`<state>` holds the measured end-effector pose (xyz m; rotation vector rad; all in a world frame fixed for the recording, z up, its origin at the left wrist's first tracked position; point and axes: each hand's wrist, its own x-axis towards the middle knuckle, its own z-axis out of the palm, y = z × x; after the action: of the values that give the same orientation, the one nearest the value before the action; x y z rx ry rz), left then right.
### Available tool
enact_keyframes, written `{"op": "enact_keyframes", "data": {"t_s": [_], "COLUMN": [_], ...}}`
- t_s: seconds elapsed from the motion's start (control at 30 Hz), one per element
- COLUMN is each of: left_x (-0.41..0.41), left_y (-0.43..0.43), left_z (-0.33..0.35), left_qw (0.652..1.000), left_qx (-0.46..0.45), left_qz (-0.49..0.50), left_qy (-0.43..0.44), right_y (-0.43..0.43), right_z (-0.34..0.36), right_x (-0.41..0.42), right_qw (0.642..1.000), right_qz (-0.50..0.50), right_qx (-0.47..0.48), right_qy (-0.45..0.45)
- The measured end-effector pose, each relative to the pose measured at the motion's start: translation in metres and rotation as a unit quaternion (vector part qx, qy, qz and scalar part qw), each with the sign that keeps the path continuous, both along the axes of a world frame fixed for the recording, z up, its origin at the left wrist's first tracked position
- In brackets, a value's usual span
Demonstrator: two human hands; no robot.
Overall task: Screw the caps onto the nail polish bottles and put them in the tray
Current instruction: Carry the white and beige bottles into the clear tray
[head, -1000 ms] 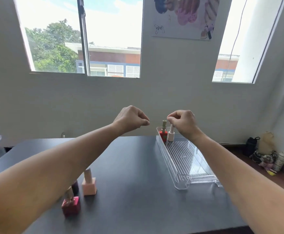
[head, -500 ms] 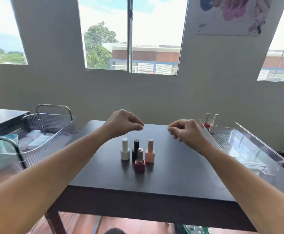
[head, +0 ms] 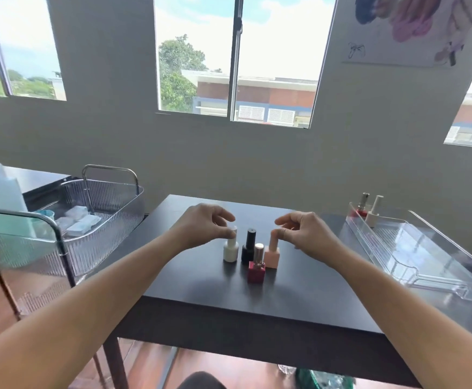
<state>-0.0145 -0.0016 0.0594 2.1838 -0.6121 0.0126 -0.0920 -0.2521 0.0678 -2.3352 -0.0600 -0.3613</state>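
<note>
Four capped nail polish bottles stand close together mid-table: a white one (head: 230,249), a black one (head: 248,247), a dark red square one (head: 256,268) in front, and a pink one (head: 272,256). My left hand (head: 202,229) has its thumb and fingertip curled at the white bottle's cap. My right hand (head: 305,234) pinches the top of the pink bottle's cap. The clear plastic tray (head: 421,249) lies at the right. At its far end stand a red bottle (head: 362,209) and a cream bottle (head: 374,214).
A metal cart with a ribbed clear basket (head: 104,204) holding white packets stands left of the dark table (head: 299,287). The table's front edge is near me. Behind it are a wall and windows.
My view swung left from the tray to the bottles on the table. Both hands came down from mid-air onto the caps of the white and pink bottles.
</note>
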Motion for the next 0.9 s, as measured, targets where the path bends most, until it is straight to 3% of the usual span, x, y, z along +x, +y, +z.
{"op": "enact_keyframes", "data": {"t_s": [0.53,0.9], "left_x": [0.007,0.010], "left_y": [-0.005,-0.061], "left_z": [-0.003,0.086], "left_qw": [0.999,0.993], "left_qx": [0.031,0.010], "left_qz": [0.038,0.015], "left_qy": [-0.022,-0.117], "right_y": [0.002,-0.073], "right_z": [-0.006,0.050], "right_x": [0.005,-0.004], "right_qw": [1.000,0.996], "right_qz": [-0.004,-0.031], "right_qx": [-0.022,0.075], "right_qy": [0.004,-0.029]}}
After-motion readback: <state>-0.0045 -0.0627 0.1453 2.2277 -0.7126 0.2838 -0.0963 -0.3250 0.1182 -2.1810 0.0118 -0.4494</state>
